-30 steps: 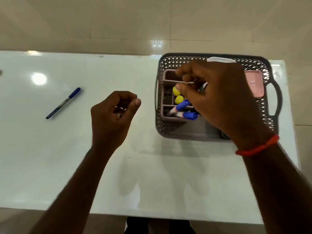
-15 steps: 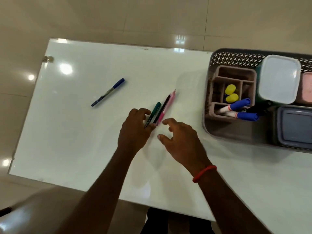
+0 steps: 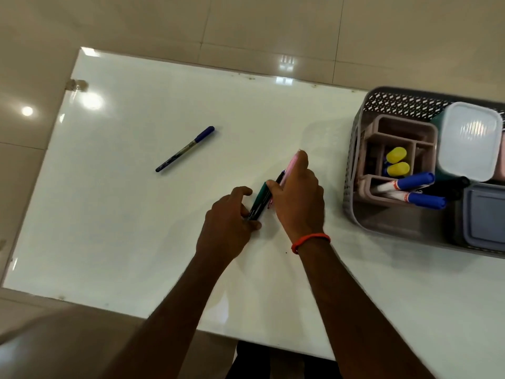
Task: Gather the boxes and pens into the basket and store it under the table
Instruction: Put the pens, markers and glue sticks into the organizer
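Three pens lie side by side at the table's middle: a green pen (image 3: 260, 199), a black one and a pink pen (image 3: 289, 166). My left hand (image 3: 229, 214) pinches their near ends. My right hand (image 3: 297, 198) closes over them from the right, thumb on the green pen, fingers along the pink one. A blue-capped pen (image 3: 185, 149) lies alone to the left. The grey lattice basket (image 3: 352, 170) stands at the right, holding a pink organiser (image 3: 369, 149) with markers, a white-lidded box (image 3: 468, 140) and a grey-blue box (image 3: 486, 217).
The white table (image 3: 136, 214) sits over a beige tiled floor (image 3: 246, 23). Its near edge runs just below my forearms. A metal bracket (image 3: 76, 84) sticks out at the far left corner. The basket runs past the right border of the view.
My right hand left the basket, came over to the three pens and closed on them. My left hand also reached them and pinches their ends. The view swung left.
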